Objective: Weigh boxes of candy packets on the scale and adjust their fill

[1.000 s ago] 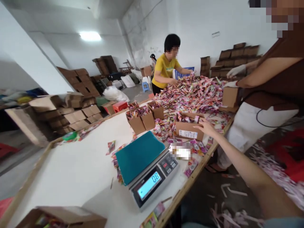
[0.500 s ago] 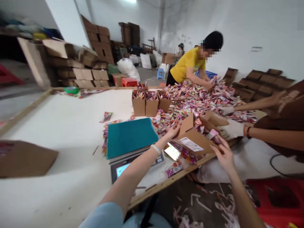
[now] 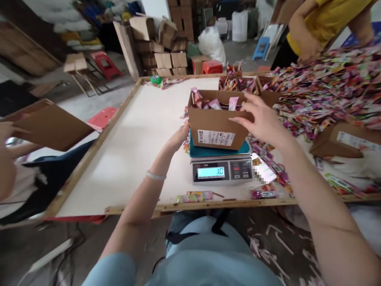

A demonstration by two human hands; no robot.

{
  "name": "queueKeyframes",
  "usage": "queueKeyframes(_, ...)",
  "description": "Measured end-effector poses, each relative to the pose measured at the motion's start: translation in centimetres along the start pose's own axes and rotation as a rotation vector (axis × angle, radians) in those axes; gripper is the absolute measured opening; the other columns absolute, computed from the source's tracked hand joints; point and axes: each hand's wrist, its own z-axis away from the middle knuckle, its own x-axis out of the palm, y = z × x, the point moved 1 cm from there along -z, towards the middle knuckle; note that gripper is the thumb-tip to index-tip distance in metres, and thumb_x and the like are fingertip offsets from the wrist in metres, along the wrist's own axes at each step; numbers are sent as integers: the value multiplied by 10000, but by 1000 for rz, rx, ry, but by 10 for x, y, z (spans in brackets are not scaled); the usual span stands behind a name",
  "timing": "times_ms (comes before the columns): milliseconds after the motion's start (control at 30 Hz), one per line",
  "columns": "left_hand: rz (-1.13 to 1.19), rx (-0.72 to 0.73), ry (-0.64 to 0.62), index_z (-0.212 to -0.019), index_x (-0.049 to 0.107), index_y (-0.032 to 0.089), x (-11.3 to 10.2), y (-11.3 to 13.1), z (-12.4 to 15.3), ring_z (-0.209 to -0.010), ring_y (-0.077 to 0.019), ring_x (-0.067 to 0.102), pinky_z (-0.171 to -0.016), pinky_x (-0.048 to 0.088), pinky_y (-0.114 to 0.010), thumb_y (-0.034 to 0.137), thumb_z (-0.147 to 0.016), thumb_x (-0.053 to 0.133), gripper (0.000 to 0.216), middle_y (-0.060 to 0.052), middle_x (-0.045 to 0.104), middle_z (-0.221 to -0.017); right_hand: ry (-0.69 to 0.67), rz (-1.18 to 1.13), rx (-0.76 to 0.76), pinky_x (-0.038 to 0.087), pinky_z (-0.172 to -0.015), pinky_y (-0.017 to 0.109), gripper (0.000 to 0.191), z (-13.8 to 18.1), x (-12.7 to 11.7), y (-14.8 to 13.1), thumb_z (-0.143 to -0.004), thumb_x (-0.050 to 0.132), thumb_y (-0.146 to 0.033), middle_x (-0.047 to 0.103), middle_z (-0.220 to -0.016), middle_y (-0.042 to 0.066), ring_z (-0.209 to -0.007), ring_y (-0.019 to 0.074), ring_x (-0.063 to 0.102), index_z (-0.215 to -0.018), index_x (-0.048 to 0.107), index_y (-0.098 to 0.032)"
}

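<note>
brown open-topped cardboard box (image 3: pixel 218 123) of pink sachets, standing on teal-topped digital scale (image 3: pixel 222 167) near table's front edge; left hand (image 3: pixel 179 137) flat against its side, right hand (image 3: pixel 262 121) spread over rim, gripping nothing; weighing step, next move likely topping-up.

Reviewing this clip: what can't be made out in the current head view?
- Scale platform: mostly covered by the box; only a teal edge shows.
- Left hand fingers: hidden behind the box's left side.
- Box contents: only the top packets show above the rim.
- Box label: print too small to read.
- Phone beside the scale: blurred out.
- Person in yellow: cut off by the top edge.
</note>
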Motion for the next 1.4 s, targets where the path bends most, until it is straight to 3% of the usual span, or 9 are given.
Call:
queueKeyframes(100,24,96,82,-1325,710,236,-11,-7,9,-1497,-334,527,-1259,399,-550,573,-1030,494,498,-123,649,-1523,38,74,-12,459,-1221,634,761,2,-22,0,-851,760,-703,388,-1655,135,-1511,416,455,-1424,618,-223)
queueKeyframes(167,75,165,158,-1409,651,265,-12,-10,13,-1563,-333,442,-1273,373,-549,649,-1016,495,571,-122,563,-1612,79,130,-10,520,-1163,625,852,4,-45,-3,-828,774,-716,458,-1604,149,-1457,402,521,-1498,568,-232)
queueKeyframes(300,142,266,211,-1452,602,334,-5,-6,16,-1599,-311,388,-1279,383,-511,700,-1005,485,589,-89,510,-1651,117,84,-4,640,-1006,528,647,-5,-78,-9,-874,774,-595,707,-1281,130,-1219,313,705,-1397,660,-232)
queueKeyframes(467,121,402,232,-1472,571,359,1,10,21,-1611,-295,361,-1312,336,-498,700,-997,512,587,-63,482,-1664,78,-46,87,652,-899,496,488,-31,-87,-10,-861,790,-460,759,-1073,136,-1013,290,766,-1272,736,-202)
queueKeyframes(833,86,418,224,-1491,539,358,-7,15,28,-1619,-318,330,-1326,303,-529,720,-993,493,617,-60,426,-1692,-99,-27,81,575,-872,432,266,-77,-57,-17,-813,831,-420,740,-898,47,-859,213,706,-991,764,-234)
queueKeyframes(1033,80,470,192,-1542,489,364,3,23,17,-1638,-328,288,-1352,209,-553,714,-992,508,652,-65,408,-1710,-598,142,162,496,-762,341,606,-99,-10,-18,-785,860,-502,739,-1018,94,-848,225,664,-1271,689,-184)
queueKeyframes(1100,65,477,187,-1549,483,359,8,25,12,-1660,-319,232,-1369,122,-548,704,-1001,495,647,-63,402,-1718,-660,229,103,440,-741,310,552,-104,6,-21,-836,801,-480,730,-1058,98,-869,227,650,-1285,676,-184)
queueKeyframes(1233,73,478,193,-1565,457,369,13,25,6,-1677,-298,178,-1377,77,-523,690,-1012,480,639,-52,378,-1736,-664,177,-50,371,-729,278,289,-109,23,-23,-928,664,-415,706,-944,62,-819,184,604,-1094,693,-180)
queueKeyframes(1400,69,492,216,-1575,450,303,17,23,4,-1634,-312,298,-1365,157,-525,683,-1019,456,673,-111,427,-1702,-608,-10,3,356,-699,259,359,-110,33,-17,-871,702,-443,676,-821,35,-734,152,557,-1088,721,-158)
